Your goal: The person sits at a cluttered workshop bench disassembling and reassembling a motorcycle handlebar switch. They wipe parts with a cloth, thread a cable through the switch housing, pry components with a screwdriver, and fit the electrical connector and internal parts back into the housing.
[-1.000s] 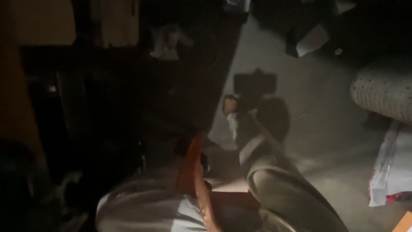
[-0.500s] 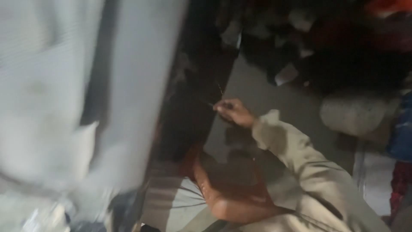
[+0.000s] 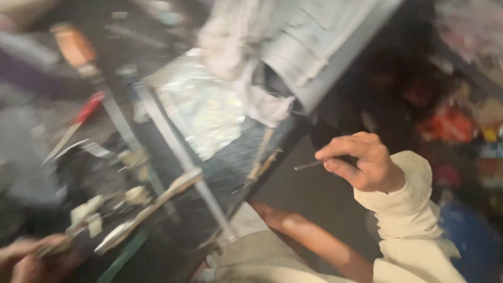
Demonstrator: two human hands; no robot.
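Since half a second ago your head had swung left, so the pale sheet that filled the left of the view gave way to a dark, cluttered counter (image 3: 230, 167), and your right hand (image 3: 361, 162) had come up nearer the middle of the picture.

In the head view, much blurred by the swing, your right hand was closed in a pinch on a thin dark rod (image 3: 314, 165), perhaps a wire or a needle; I could not tell which. The rod's long axis ran nearly level, its free end pointing left from your fingertips toward the counter's edge, close to it but not touching. Your cream sleeve (image 3: 403, 209) covered that arm to the wrist. Your left forearm (image 3: 309, 238) lay bare below, slanting up toward the counter, and its hand was hidden under the edge, so I could not tell whether it was open or closed. The right hand was plainly the nearer one to the rod and to the counter top.

On the counter lay a crinkled silvery sheet (image 3: 201, 110), a long grey bar (image 3: 178, 152), a red-handled tool (image 3: 86, 107) and an orange handle (image 3: 73, 44). At the lower left corner another hand (image 3: 31, 259), seemingly someone else's, showed beside small pale bits.
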